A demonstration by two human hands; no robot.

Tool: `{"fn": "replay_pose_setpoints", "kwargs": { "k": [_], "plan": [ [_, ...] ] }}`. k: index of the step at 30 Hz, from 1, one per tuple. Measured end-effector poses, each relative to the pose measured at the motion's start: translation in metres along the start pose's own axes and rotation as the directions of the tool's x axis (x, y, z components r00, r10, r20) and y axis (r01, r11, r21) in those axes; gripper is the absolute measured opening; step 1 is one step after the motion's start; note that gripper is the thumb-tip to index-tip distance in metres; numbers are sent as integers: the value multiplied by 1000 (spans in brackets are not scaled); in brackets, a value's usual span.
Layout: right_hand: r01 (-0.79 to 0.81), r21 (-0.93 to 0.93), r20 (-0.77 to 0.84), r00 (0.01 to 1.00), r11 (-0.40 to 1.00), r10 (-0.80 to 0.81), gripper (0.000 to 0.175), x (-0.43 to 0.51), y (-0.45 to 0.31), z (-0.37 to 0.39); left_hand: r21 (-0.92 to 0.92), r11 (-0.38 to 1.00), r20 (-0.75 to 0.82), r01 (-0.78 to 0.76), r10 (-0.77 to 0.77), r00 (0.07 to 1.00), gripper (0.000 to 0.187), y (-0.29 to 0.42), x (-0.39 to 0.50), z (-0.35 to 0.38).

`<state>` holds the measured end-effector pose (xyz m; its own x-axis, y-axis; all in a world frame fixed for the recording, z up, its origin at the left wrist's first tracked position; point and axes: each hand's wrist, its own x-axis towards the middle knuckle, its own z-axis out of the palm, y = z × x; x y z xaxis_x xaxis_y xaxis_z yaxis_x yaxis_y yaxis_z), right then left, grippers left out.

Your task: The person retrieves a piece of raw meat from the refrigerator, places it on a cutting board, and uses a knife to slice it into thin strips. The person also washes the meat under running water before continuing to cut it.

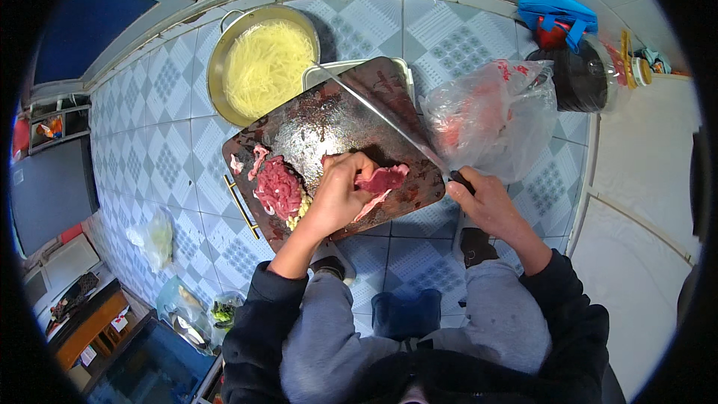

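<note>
My left hand (342,191) grips a piece of raw red meat (382,179) over the dark cutting board (314,129). In my right hand (483,202), at the board's right corner, is the black handle of a long knife (387,118); its blade slants up and left above the board, towards the pot. A pile of sliced raw meat (277,188) lies on the board's left part, with chopped pale pieces, perhaps garlic, (302,212) beside it and small trimmings (258,160) above. Part of the meat is hidden by my left fingers.
A metal pot (215,81) of pale yellow shreds stands on the tiled floor at the upper left. A pale tray (411,81) shows behind the board. Right of it lie a clear plastic bag (505,123) and a large dark jar (580,81). More bags (157,238) lie lower left.
</note>
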<state>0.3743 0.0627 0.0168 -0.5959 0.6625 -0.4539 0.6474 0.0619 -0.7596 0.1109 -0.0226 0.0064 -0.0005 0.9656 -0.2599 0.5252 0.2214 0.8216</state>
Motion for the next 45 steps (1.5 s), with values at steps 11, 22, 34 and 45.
{"fn": "replay_pose_setpoints", "kwargs": {
  "k": [11,22,34,45],
  "plan": [
    [63,68,114,991,996,-70,34,20,8,-2,-102,995,-237,7,-31,971,52,-12,5,-15],
    [117,-22,96,989,993,-114,31,6,7,-12,364,864,-407,348,-189,894,37,-1,-12,1],
    [218,-239,130,973,946,-192,33,2,8,-20,596,802,-488,37,325,810,29,2,-22,30],
    [217,-468,347,937,857,-47,42,3,-7,-31,681,732,-427,-26,426,798,32,-16,-16,59]
  ]
}}
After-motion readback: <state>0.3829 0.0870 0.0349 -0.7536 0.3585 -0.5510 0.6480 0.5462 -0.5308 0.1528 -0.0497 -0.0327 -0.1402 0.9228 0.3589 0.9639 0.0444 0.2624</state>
